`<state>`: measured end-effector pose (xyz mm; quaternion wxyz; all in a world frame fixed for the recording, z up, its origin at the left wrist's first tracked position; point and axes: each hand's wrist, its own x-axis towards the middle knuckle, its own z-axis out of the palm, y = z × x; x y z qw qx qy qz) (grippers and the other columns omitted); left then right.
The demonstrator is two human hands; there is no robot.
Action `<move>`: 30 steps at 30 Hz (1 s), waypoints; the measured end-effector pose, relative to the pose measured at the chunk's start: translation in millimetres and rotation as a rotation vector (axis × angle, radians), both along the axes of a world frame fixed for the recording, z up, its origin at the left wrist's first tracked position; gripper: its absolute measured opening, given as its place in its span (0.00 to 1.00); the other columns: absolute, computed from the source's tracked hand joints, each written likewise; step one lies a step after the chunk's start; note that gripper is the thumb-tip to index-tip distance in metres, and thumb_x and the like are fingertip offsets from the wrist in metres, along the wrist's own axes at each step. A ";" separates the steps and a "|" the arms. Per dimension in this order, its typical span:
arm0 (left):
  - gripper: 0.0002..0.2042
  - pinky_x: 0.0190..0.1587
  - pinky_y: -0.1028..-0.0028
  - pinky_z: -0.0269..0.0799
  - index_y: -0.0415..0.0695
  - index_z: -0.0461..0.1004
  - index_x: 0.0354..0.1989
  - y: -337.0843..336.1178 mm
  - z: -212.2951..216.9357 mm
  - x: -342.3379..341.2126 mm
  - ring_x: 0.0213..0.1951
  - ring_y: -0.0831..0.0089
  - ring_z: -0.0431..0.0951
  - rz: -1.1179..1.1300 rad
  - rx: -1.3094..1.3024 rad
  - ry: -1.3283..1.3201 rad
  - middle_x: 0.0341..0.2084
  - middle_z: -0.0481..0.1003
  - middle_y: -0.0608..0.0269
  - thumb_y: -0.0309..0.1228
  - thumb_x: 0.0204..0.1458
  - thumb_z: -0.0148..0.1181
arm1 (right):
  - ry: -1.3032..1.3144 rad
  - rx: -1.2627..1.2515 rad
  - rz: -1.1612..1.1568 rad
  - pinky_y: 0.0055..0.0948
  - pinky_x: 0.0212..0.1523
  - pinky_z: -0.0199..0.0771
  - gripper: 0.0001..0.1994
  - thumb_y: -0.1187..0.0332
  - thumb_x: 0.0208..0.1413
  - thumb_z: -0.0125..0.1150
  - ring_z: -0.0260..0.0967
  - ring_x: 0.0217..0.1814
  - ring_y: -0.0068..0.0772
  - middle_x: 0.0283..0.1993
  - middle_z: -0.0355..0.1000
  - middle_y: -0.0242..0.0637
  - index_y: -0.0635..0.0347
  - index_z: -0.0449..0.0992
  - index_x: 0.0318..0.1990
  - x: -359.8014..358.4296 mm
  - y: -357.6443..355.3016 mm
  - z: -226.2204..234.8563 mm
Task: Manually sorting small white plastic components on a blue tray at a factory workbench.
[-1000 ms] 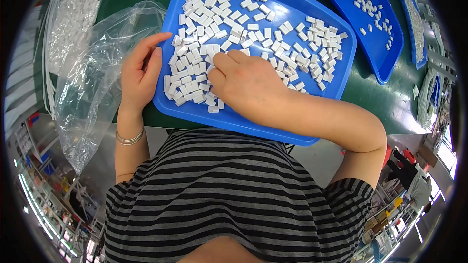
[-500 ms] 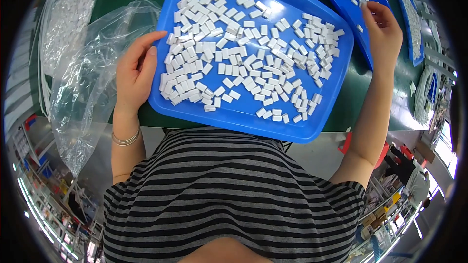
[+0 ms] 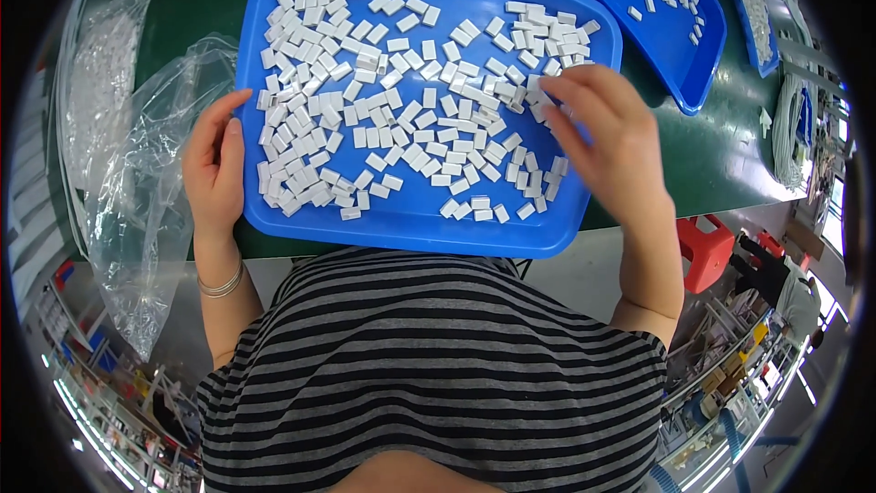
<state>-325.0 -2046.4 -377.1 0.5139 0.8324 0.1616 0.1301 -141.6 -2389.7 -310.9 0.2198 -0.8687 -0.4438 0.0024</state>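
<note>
Small white rectangular parts: loose single layer across a blue tray on the green surface, centre and upper centre of frame, thickest toward the tray's left side. Left hand, fingers apart and flat, braces the tray's left rim; right hand, fingers spread and lightly curled, rests on parts at the tray's right, clamped on nothing visible. Handling judgement: light fingertip strokes, tray held steady, parts kept inside the rim; clear plastic bag at left, second blue tray at upper right.
</note>
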 end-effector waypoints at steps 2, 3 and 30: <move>0.14 0.44 0.82 0.66 0.36 0.73 0.53 0.2 0.0 0.7 0.40 0.81 0.72 -0.007 0.004 0.001 0.44 0.76 0.62 0.21 0.61 0.47 | 0.007 -0.043 -0.012 0.33 0.40 0.76 0.12 0.76 0.46 0.68 0.73 0.40 0.41 0.40 0.72 0.39 0.59 0.79 0.41 -16.1 5.8 -6.1; 0.14 0.44 0.82 0.66 0.36 0.73 0.53 0.2 -0.2 1.0 0.41 0.81 0.72 -0.009 0.008 0.003 0.44 0.76 0.62 0.21 0.61 0.47 | 0.007 -0.043 -0.015 0.33 0.40 0.76 0.12 0.76 0.46 0.68 0.73 0.40 0.41 0.40 0.72 0.39 0.59 0.79 0.41 -23.7 8.0 -9.9; 0.13 0.43 0.83 0.66 0.36 0.74 0.52 -1.5 2.0 2.0 0.39 0.82 0.72 -0.022 -0.007 -0.018 0.43 0.76 0.62 0.20 0.61 0.47 | 1.655 0.467 -0.257 0.15 0.22 0.61 0.07 0.72 0.61 0.57 0.62 0.21 0.15 0.37 0.77 0.40 0.66 0.77 0.41 9.1 44.7 -7.2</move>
